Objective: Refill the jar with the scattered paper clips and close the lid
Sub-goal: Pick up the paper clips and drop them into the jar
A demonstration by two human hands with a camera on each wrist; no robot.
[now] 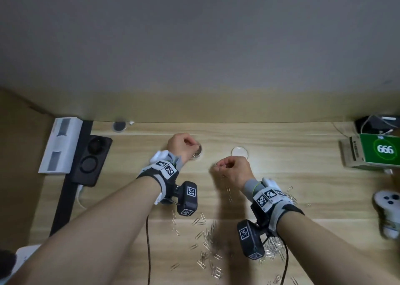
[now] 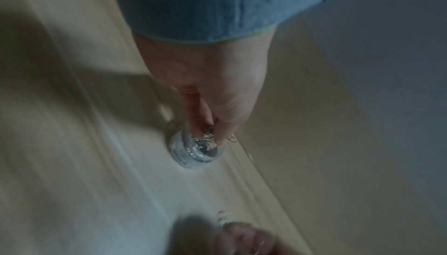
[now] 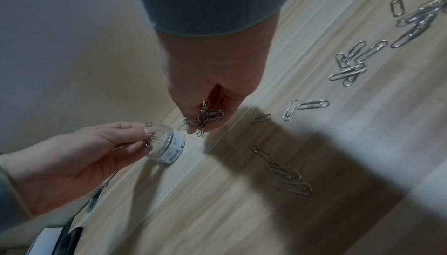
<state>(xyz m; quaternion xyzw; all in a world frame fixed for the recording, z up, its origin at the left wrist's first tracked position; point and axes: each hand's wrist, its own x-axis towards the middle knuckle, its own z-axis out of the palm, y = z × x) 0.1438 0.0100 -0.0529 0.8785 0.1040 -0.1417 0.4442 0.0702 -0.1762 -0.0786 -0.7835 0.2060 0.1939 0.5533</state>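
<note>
A small clear jar (image 1: 198,152) (image 2: 193,150) (image 3: 169,148) with a white label stands open on the wooden desk (image 1: 281,146). My left hand (image 1: 184,144) (image 2: 212,127) (image 3: 145,135) hovers right over its mouth, fingers pinching a few paper clips. To the right, my right hand (image 1: 227,168) (image 3: 200,123) grips a bunch of paper clips just beside the jar. The clear round lid (image 1: 239,152) lies flat behind my right hand. Many silver paper clips (image 1: 207,237) (image 3: 350,68) lie scattered on the near part of the desk.
A black power socket (image 1: 91,159) and white box (image 1: 60,144) sit at the left. A green box (image 1: 381,150) and a white controller (image 1: 387,211) are at the right edge. A black cable (image 1: 148,252) runs down the near desk. A wall backs the desk.
</note>
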